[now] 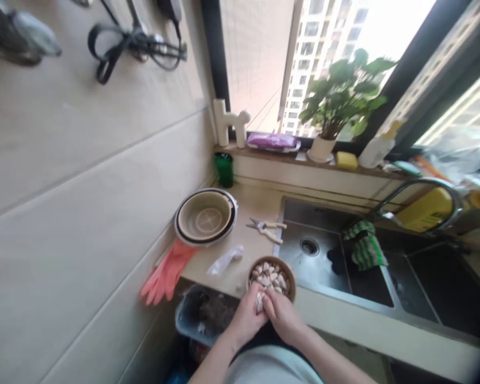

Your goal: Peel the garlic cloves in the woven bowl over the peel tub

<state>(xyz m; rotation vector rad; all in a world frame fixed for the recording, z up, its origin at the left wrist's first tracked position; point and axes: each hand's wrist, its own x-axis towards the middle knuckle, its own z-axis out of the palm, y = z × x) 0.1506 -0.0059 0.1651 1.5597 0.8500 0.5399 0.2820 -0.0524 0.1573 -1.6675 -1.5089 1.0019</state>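
Observation:
My left hand [250, 308] and my right hand [282, 313] meet over the near edge of a brown bowl [292, 281]. A whitish garlic bulb [259, 302] sits between them, with the fingers of both hands closed on it. Part of the bulb is covered by my fingers. Loose garlic cloves [270, 273] with pinkish-white skins fill the bowl. On the counter behind, scissors [264, 229] with cream handles lie spread apart. A crumpled clear plastic bag [224, 260] rests left of the bowl.
Below the counter edge at left stands a waste bin [187, 320] with dark scraps. Nested basins with a beige strainer [205, 216] and pink rubber gloves [170, 271] lie by the wall. To the right is a steel sink [304, 272] with a striped cloth [366, 248].

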